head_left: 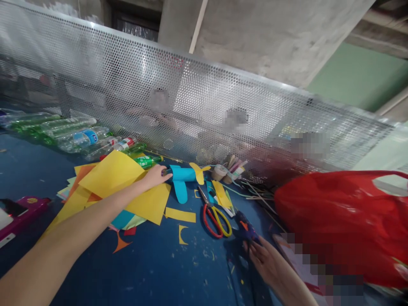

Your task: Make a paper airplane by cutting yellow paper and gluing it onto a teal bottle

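Observation:
My left hand (pixel 155 176) reaches far across the blue table (pixel 153 267) and closes on the tail end of a blue paper-tube airplane (pixel 184 175) with a yellow propeller (pixel 199 172). The plane lies next to the perforated metal screen. My right hand (pixel 266 259) rests low at the near right, fingers curled on a dark blue glue gun (pixel 246 228). Scissors (pixel 214 216) with red and yellow handles lie between the two hands.
Yellow and orange paper sheets (pixel 114 178) are piled under my left arm. Plastic bottles (pixel 76 138) lie in a row along the screen (pixel 191 106). A red plastic bag (pixel 338 221) fills the right. A pink box (pixel 22 210) sits at the left edge. People sit behind the screen.

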Motion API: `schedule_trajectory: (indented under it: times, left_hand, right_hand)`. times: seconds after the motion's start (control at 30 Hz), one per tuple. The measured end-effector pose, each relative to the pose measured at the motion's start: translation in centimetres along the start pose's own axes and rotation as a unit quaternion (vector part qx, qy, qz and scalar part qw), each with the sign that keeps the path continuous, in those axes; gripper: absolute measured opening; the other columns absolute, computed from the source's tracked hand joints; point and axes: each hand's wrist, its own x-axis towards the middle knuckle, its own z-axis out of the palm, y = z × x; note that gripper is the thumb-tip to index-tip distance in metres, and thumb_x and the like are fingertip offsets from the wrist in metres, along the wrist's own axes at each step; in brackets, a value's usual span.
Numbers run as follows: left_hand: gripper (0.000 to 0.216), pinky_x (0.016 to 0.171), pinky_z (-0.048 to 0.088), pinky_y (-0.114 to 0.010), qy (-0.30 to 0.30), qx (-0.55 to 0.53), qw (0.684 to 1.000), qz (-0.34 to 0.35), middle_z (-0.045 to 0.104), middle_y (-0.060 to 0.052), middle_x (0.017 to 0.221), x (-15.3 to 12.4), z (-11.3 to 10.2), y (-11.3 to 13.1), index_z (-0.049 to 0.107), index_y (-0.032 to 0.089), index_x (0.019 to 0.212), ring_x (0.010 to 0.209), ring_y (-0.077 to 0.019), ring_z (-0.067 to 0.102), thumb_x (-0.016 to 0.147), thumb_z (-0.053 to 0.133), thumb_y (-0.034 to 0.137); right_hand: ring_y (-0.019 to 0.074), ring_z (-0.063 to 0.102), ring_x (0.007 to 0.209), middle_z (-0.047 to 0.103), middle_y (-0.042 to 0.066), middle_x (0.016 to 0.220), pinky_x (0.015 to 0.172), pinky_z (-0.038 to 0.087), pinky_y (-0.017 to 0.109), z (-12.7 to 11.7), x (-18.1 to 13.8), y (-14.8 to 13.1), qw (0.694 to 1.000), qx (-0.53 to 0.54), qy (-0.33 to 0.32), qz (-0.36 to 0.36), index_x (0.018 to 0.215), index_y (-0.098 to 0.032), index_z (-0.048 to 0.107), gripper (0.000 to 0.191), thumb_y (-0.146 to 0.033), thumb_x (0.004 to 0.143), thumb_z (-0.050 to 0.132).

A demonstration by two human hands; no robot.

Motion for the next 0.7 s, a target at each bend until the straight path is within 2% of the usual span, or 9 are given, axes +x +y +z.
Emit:
schedule_trajectory:
  times: [0.13, 0.23, 0.33, 0.47, 0.53, 0.6, 0.7]
  left_hand:
    - [0.041, 0.072, 0.047, -0.034, -0.018, -0.006, 1.0, 0.006, 0.068, -0.011, 0.089, -0.2, 0.0, -0.1, 0.066, 0.013, 0.093, 0.084, -0.0262, 0.062, 0.081, 0.053, 0.051]
    - [0.042, 0.074, 0.048, -0.035, -0.029, -0.014, 0.999, 0.009, 0.069, -0.012, 0.091, -0.3, 0.1, -0.3, 0.066, 0.013, 0.097, 0.085, -0.0264, 0.063, 0.083, 0.052, 0.05]
    - [0.043, 0.075, 0.049, -0.035, -0.033, -0.028, 0.999, 0.012, 0.069, -0.013, 0.098, -0.2, 0.5, -0.5, 0.064, 0.013, 0.104, 0.087, -0.0262, 0.064, 0.085, 0.051, 0.048]
    - [0.042, 0.083, 0.048, -0.036, -0.032, -0.047, 0.998, 0.017, 0.066, -0.013, 0.111, -0.2, 1.1, -1.0, 0.062, 0.015, 0.111, 0.099, -0.0266, 0.062, 0.086, 0.051, 0.047]
    - [0.045, 0.089, 0.046, -0.037, -0.028, -0.055, 0.998, 0.017, 0.062, -0.013, 0.119, -0.2, 1.4, -1.1, 0.059, 0.015, 0.117, 0.106, -0.0273, 0.059, 0.086, 0.051, 0.046]
    - [0.051, 0.092, 0.044, -0.038, -0.024, -0.064, 0.998, 0.018, 0.057, -0.013, 0.127, -0.4, 1.6, -1.2, 0.052, 0.016, 0.127, 0.113, -0.0276, 0.055, 0.087, 0.05, 0.047]
    - [0.06, 0.094, 0.043, -0.037, -0.022, -0.078, 0.996, 0.03, 0.049, -0.012, 0.136, -0.8, 1.7, -1.1, 0.037, 0.019, 0.139, 0.118, -0.0265, 0.051, 0.088, 0.048, 0.047]
  right_hand:
    - [0.0178, 0.072, 0.078, 0.071, 0.005, 0.08, 0.063, 0.062, 0.018, 1.8, -0.7, -0.1, 0.999, 0.034, 0.01, 0.005, 0.095, -0.019, 0.061, 0.014, -0.021, 0.082, 0.058]
    - [0.0149, 0.072, 0.077, 0.072, 0.007, 0.087, 0.063, 0.06, 0.016, 3.8, -2.2, -0.4, 0.997, 0.076, -0.005, 0.028, 0.102, -0.013, 0.058, 0.018, -0.014, 0.085, 0.053]
    - [0.0114, 0.071, 0.071, 0.072, 0.005, 0.085, 0.063, 0.059, 0.014, 5.7, -3.7, -0.9, 0.996, 0.085, -0.007, -0.01, 0.1, -0.013, 0.06, 0.021, -0.006, 0.083, 0.049]
    - [0.0094, 0.068, 0.064, 0.069, 0.001, 0.077, 0.062, 0.059, 0.014, 7.2, -5.2, -2.0, 0.993, 0.106, 0.005, -0.06, 0.091, -0.014, 0.062, 0.021, -0.007, 0.073, 0.055]
    - [0.0091, 0.065, 0.059, 0.067, -0.002, 0.072, 0.056, 0.058, 0.014, 7.5, -5.6, -2.5, 0.993, 0.093, -0.018, -0.074, 0.091, -0.016, 0.063, 0.027, -0.01, 0.064, 0.061]
    - [0.0094, 0.062, 0.056, 0.066, -0.003, 0.07, 0.051, 0.055, 0.014, 8.0, -6.0, -2.8, 0.993, 0.054, -0.047, -0.089, 0.088, -0.018, 0.063, 0.034, -0.011, 0.056, 0.067]
    - [0.0106, 0.061, 0.058, 0.065, -0.003, 0.065, 0.052, 0.053, 0.016, 9.4, -6.4, -2.6, 0.987, -0.004, -0.052, -0.149, 0.075, -0.019, 0.062, 0.028, -0.013, 0.049, 0.073]
